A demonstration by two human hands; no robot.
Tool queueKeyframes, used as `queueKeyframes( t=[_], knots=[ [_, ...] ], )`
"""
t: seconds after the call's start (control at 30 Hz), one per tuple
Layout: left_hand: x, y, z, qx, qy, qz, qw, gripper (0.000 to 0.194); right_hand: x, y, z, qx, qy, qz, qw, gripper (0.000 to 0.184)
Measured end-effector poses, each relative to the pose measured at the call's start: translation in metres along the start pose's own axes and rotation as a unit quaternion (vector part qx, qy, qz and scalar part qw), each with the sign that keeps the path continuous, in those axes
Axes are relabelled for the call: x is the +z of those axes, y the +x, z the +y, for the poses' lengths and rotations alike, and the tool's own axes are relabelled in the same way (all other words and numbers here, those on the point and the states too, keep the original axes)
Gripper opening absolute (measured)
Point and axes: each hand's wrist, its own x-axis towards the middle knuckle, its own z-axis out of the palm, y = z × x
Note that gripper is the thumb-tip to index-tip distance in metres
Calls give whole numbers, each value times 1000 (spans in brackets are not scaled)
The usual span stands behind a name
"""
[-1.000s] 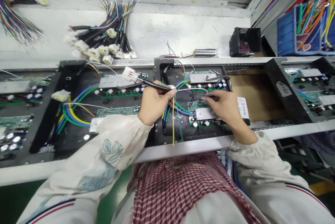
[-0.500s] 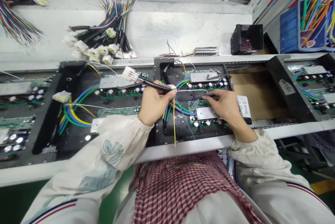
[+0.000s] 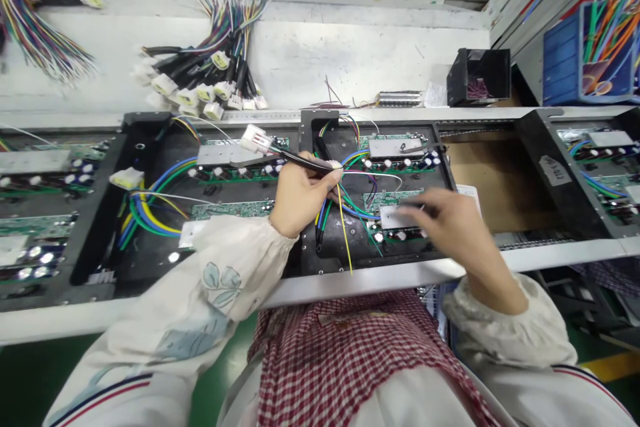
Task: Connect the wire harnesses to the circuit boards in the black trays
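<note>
1. Closest in, got a red-and-white checked apron (image 3: pixel 325 360), then a white rail (image 3: pixel 370 285) running left to right just past it.
2. Over the black tray (image 3: pixel 345 255) beyond that, can see the right hand (image 3: pixel 455 220), kinda blurry, thumb and finger drawn near each other above a silver plate (image 3: pixel 393 217) on a green circuit board. Can't tell if pinching anything.
3. Further left, got the left hand (image 3: pixel 303 197) gripping a black cable (image 3: pixel 307 160) between thumb and fingers.
4. About that cable: slants along its long axis from far left down to near right, way more sideways than straight ahead. Points its white connector (image 3: pixel 256 139) off to the left and away from the body.
5. As for where: sits across the left hand's grip, sticks its connector out past the far left side, stays well apart from the right hand.
6. Sends a yellow wire (image 3: pixel 345 230) back toward the apron, plus a white wire (image 3: pixel 375 174) looping into the gap between the hands, near the right fingertips.
7. Further back, can spot a black bin (image 3: pixel 463 84) at right and a heap of similar cables (image 3: pixel 200 80) at left.
</note>
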Motion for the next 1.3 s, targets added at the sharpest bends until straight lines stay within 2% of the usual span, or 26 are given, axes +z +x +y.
queueKeyframes(
  t=[0.07,0.1,0.17,0.23,0.27,0.43,0.8,0.93,1.03,1.1,1.17,1.2,1.23,1.3],
  knots=[
    [0,0,-1,5,-3,2,1000,27,6,-5,-17,-65,59,-86,992,9],
    [0,0,-1,7,-3,2,1000,25,10,-5,-24,-77,84,-97,989,9],
    [0,-1,-1,12,0,-3,1000,25,20,0,-29,-65,101,-29,992,9],
    [0,-2,-1,15,13,-19,1000,26,30,8,-24,-49,77,63,994,8],
    [0,-3,-1,15,23,-29,999,26,34,12,-20,-48,54,89,993,8],
    [-2,-6,0,7,56,-59,997,25,44,19,-6,-52,3,94,994,8],
    [-3,-7,1,11,73,-79,994,24,46,20,-8,-70,-11,116,991,5],
    [-2,-7,2,10,69,-76,995,24,43,19,-7,-56,-43,81,994,7],
    [-2,-6,2,4,61,-70,996,24,31,8,-13,-28,-64,38,997,15],
    [-1,-6,1,-2,60,-68,996,24,21,-1,-20,-30,-31,-29,999,16],
    [-1,-6,-1,-3,61,-66,996,23,14,-6,-27,-49,34,-104,993,10],
    [-2,-6,-2,6,67,-61,996,23,13,-6,-29,-54,68,-115,990,7],
    [-2,-6,-3,21,82,-54,995,22,14,-4,-30,-53,92,-95,990,6],
    [-3,-7,-6,62,136,-41,988,20,19,3,-28,-45,103,4,994,5]
  ],
)
